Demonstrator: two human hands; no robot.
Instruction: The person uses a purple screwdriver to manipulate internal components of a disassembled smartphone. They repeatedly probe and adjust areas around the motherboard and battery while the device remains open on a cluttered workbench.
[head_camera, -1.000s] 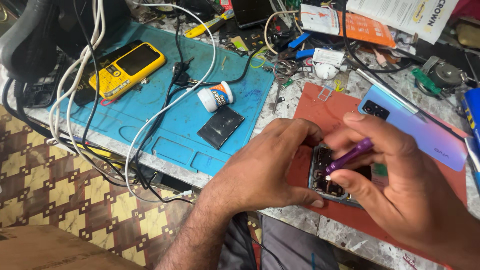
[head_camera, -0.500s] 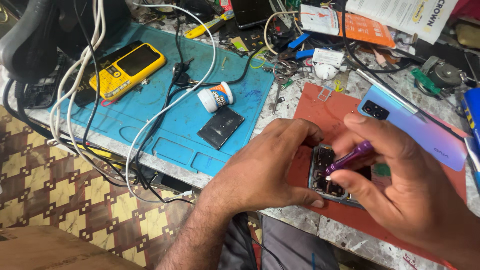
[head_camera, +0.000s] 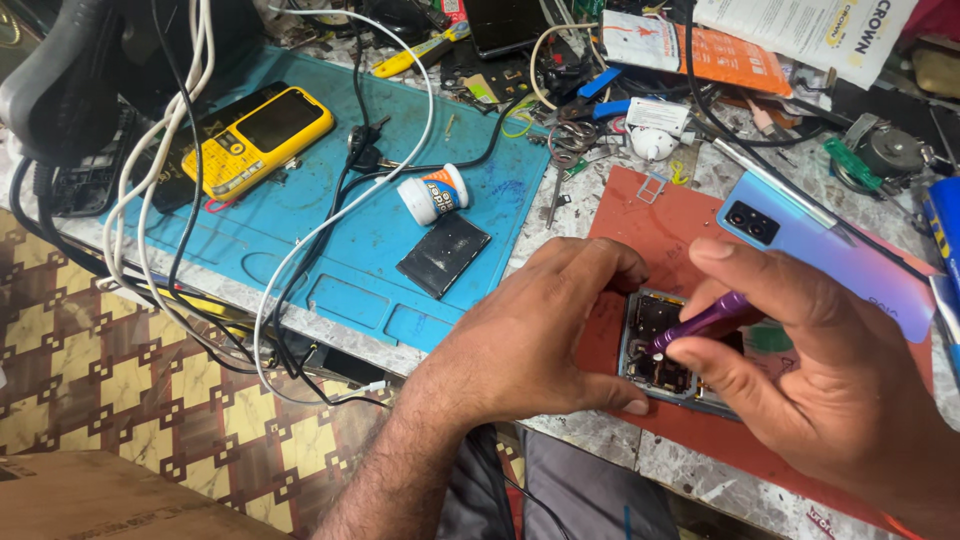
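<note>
Cluttered worktop (head_camera: 600, 455), red mat (head_camera: 650, 225): opened phone (head_camera: 662, 352) lying on it, steadied by left hand (head_camera: 540, 335), fingers curled around its edge; right hand (head_camera: 810, 370) fingers pinching purple tool (head_camera: 700, 322), tip inside phone.

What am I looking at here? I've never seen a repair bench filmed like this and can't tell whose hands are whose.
There is no machine: both hands belong to one person, filmed by a camera worn on their head and looking down. The left hand steadies an opened phone lying on a red mat. The right hand holds a thin purple tool in a pinch grip, its tip down inside the phone. A light blue back cover lies beside them. To the left is a blue work mat with a yellow keypad phone, a small white jar on its side, a flat dark rectangular part and several cables.
</note>
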